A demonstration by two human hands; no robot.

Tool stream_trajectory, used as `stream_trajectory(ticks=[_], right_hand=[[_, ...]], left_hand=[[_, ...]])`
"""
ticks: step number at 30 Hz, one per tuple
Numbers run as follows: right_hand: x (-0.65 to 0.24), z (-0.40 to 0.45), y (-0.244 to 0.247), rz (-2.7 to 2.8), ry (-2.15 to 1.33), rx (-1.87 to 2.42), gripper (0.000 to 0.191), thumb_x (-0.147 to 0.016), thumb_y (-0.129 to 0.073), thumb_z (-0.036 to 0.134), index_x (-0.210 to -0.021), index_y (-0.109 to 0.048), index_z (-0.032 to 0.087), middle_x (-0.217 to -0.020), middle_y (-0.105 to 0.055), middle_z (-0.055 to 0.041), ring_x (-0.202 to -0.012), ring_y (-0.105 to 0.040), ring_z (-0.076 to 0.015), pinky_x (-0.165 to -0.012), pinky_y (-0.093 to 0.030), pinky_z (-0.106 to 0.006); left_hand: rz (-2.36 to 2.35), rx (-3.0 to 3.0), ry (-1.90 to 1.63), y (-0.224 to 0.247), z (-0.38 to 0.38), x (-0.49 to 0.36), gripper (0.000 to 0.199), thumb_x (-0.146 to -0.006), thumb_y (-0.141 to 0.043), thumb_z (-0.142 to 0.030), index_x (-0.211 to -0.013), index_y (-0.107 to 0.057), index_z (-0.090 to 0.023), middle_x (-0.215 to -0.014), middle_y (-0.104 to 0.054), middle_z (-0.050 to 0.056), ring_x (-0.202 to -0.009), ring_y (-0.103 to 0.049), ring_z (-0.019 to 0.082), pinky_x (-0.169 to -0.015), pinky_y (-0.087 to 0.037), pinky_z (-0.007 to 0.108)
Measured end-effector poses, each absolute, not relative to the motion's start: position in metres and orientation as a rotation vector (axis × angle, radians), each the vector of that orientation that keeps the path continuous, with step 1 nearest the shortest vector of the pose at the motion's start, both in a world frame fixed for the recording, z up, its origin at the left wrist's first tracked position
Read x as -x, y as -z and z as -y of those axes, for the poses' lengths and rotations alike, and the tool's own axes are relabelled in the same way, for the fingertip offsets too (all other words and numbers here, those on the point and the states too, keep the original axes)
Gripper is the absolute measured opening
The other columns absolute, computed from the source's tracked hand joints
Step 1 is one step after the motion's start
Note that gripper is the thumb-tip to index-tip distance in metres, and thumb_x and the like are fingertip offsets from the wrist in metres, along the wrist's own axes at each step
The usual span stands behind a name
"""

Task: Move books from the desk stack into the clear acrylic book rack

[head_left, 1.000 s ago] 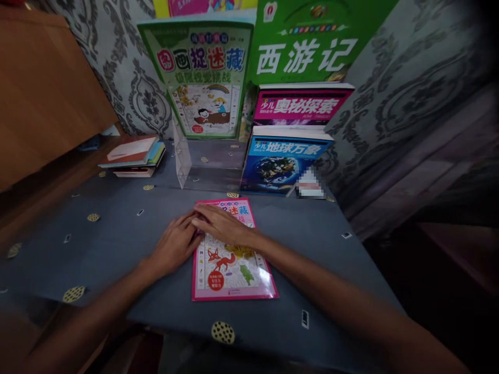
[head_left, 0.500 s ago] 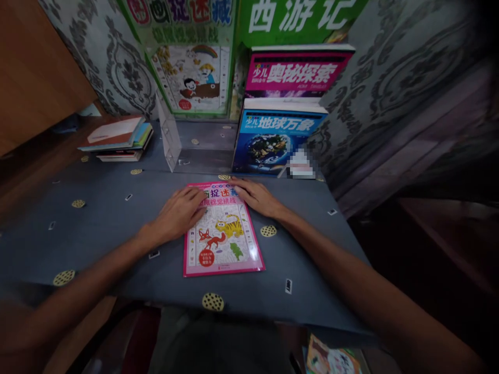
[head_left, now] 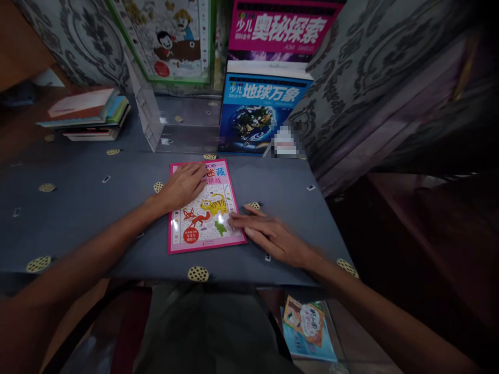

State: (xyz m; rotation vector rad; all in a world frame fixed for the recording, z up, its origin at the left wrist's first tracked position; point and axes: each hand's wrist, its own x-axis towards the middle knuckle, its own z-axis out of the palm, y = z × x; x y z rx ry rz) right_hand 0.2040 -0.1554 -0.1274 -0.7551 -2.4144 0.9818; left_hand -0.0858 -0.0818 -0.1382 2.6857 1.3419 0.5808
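Note:
A pink-bordered picture book (head_left: pixel 195 238) lies flat and closed on the table, its cover showing a fox and a yellow tiger. My left hand (head_left: pixel 185 184) rests palm down over the upper left of the cover, fingers stretched out, hiding part of the title. At the book's lower right edge is my right hand (head_left: pixel 275 239), its fingers extended and apart, the fingertips reaching onto the cover. Neither hand is wrapped around anything.
A clear acrylic stand (head_left: pixel 150 117) at the back bears a blue book (head_left: pixel 253 122), a pink book (head_left: pixel 280 36) and a green-edged book (head_left: pixel 175 44). A book stack (head_left: pixel 88 114) sits at the back left. Below the table's front edge lie more books (head_left: pixel 307 330).
My right hand has moved from the book's top right corner down to its lower right edge. My left hand stays on the upper cover. The view has tilted down.

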Motion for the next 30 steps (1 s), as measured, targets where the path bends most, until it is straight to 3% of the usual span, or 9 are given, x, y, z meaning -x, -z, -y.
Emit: stream_trajectory(ticks=[5,11,16,20,24,30], right_hand=[[-0.184,0.190,0.114,2.442,-0.832,0.749,0.037,-0.105,-0.043,0.029,-0.135,-0.063,0.023,-0.134,-0.069,-0.0077,-0.131,-0.060,-0.0232,-0.123,-0.032,-0.057],[-0.088,0.224,0.115,2.675,-0.792,0.367,0.059,-0.101,-0.054,0.045,-0.147,-0.048,0.008,-0.157,-0.042,-0.0186,-0.152,-0.030,-0.0226,-0.125,-0.031,-0.042],[-0.088,0.229,0.126,2.708,-0.802,0.582,0.070,-0.100,-0.055,0.047,-0.153,-0.038,0.005,-0.161,-0.034,-0.0229,-0.155,-0.021,-0.0277,-0.126,-0.029,-0.047],[-0.136,0.228,0.131,2.609,-0.719,0.843,0.075,-0.100,-0.057,0.037,-0.161,-0.022,0.011,-0.164,-0.029,-0.0190,-0.155,-0.020,-0.0272,-0.126,-0.029,-0.048],[-0.173,0.231,0.136,2.504,-0.653,1.032,0.077,-0.100,-0.054,0.027,-0.164,-0.010,0.025,-0.165,-0.030,-0.0119,-0.152,-0.030,-0.0273,-0.123,-0.034,-0.053],[-0.185,0.205,0.138,2.384,-0.628,1.105,0.064,-0.102,-0.048,0.030,-0.161,-0.024,0.035,-0.161,-0.041,-0.0064,-0.147,-0.041,-0.0287,-0.119,-0.041,-0.057]], left_hand=[[-1.356,-2.652,-0.602,0.140,0.081,0.086,0.034,-0.101,-0.039,-0.033,-0.124,-0.058,-0.015,-0.133,-0.062,0.015,-0.125,-0.056,0.028,-0.112,-0.039,0.050],[-1.326,-2.628,-0.657,0.141,0.080,0.089,0.031,-0.101,-0.040,-0.033,-0.121,-0.059,-0.018,-0.131,-0.064,0.012,-0.124,-0.057,0.027,-0.111,-0.041,0.050],[-1.297,-2.637,-0.660,0.141,0.080,0.090,0.032,-0.101,-0.039,-0.032,-0.119,-0.060,-0.016,-0.129,-0.065,0.013,-0.122,-0.058,0.027,-0.109,-0.043,0.050],[-1.304,-2.626,-0.662,0.141,0.081,0.090,0.031,-0.101,-0.041,-0.031,-0.120,-0.060,-0.017,-0.130,-0.064,0.013,-0.124,-0.058,0.027,-0.111,-0.041,0.050],[-1.302,-2.611,-0.676,0.141,0.079,0.089,0.030,-0.101,-0.040,-0.031,-0.118,-0.060,-0.018,-0.128,-0.065,0.012,-0.124,-0.057,0.027,-0.112,-0.041,0.050],[-1.463,-2.426,-0.764,0.138,0.092,0.106,0.032,-0.098,-0.040,-0.027,-0.124,-0.056,-0.018,-0.140,-0.056,0.015,-0.134,-0.051,0.027,-0.114,-0.041,0.050]])
